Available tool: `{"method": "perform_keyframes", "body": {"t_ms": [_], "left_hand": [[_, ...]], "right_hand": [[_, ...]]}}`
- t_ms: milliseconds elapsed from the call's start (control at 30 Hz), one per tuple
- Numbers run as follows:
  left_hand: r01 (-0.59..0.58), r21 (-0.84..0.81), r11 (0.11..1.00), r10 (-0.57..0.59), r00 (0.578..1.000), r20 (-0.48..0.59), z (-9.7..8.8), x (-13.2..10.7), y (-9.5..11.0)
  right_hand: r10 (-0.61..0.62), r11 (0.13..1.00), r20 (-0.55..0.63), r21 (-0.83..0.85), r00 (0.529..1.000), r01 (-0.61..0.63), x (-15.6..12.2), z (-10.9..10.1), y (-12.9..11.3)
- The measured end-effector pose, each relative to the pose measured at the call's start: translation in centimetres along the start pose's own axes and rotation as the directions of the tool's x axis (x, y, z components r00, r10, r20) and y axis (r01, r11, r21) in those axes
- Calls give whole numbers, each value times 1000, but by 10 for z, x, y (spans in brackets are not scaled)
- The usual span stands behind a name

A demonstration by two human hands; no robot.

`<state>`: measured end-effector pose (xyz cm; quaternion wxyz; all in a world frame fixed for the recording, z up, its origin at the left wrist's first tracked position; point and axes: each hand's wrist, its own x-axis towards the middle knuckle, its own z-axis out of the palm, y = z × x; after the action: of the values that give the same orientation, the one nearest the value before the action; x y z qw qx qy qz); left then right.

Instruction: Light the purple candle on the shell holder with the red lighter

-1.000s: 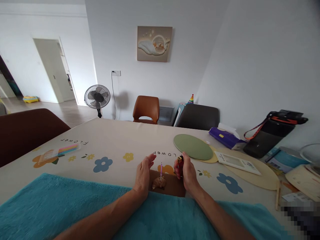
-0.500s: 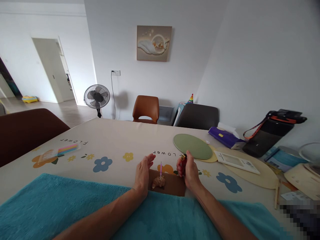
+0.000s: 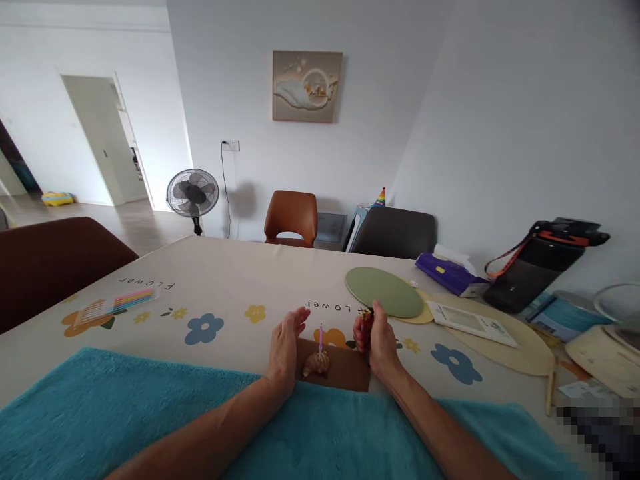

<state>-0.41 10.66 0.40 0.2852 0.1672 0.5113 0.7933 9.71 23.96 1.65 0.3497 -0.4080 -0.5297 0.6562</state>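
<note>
A small croissant (image 3: 317, 364) lies on a brown board (image 3: 343, 368) on the flowered tablecloth (image 3: 225, 280), with a thin purple candle (image 3: 321, 337) stuck upright in it. My left hand (image 3: 285, 347) stands on its edge just left of the croissant, fingers stretched and slightly curved, holding nothing. My right hand (image 3: 376, 341) is closed round a red lighter (image 3: 365, 327), held upright to the right of the candle. Both forearms rest on a teal fluffy cloth (image 3: 150, 420).
A green round mat (image 3: 384, 292) lies beyond my right hand. Further right are a paper card (image 3: 473, 323), a purple tissue pack (image 3: 450, 273) and a black bottle (image 3: 537, 273) on its side. A pack of coloured candles (image 3: 117, 303) lies left. Chairs and a fan (image 3: 193, 193) stand behind.
My right hand with the lighter has shifted slightly up and toward the candle. The left hand and the croissant have stayed in place.
</note>
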Motion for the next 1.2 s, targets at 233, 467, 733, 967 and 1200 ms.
{"method": "perform_keyframes", "body": {"t_ms": [233, 467, 733, 967, 1200], "left_hand": [[-1, 4, 1000, 1, 1000, 0, 0, 0, 0], [7, -10, 1000, -7, 1000, -10, 0, 2, -3], [10, -12, 1000, -10, 1000, -4, -1, 2, -2], [28, -19, 999, -28, 999, -16, 0, 3, -2], [24, -18, 1000, -24, 1000, -14, -2, 5, -6]], "right_hand": [[-17, 1000, 8, 6, 1000, 17, 2, -1, 2], [-7, 999, -10, 34, 1000, 7, 5, -3, 2], [-31, 997, -14, 73, 999, 32, 8, -4, 2], [-44, 996, -32, 74, 999, 46, 10, -5, 3], [-64, 996, -28, 65, 998, 66, 13, -5, 7]]}}
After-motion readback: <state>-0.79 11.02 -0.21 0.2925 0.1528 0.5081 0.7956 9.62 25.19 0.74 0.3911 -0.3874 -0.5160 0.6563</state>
